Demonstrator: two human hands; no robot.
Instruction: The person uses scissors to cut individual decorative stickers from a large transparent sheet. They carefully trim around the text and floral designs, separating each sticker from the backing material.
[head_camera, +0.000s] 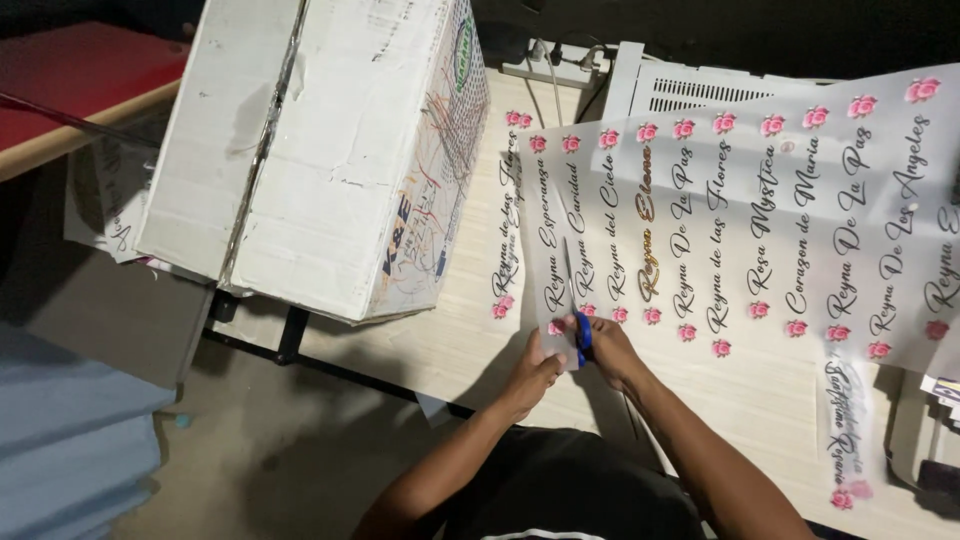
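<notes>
Blue-handled scissors (581, 335) sit in the right hand (612, 350), cutting up the clear printed sheet (760, 210) at 12 o'clock on the desk (460, 340). The left hand (535, 372) pinches the strip; a slip could nick fingers or slice the lettering.

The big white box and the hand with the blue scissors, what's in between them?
In the head view, between the white box and the right hand lie a cut printed strip and the left hand on the pale wooden table.
</notes>
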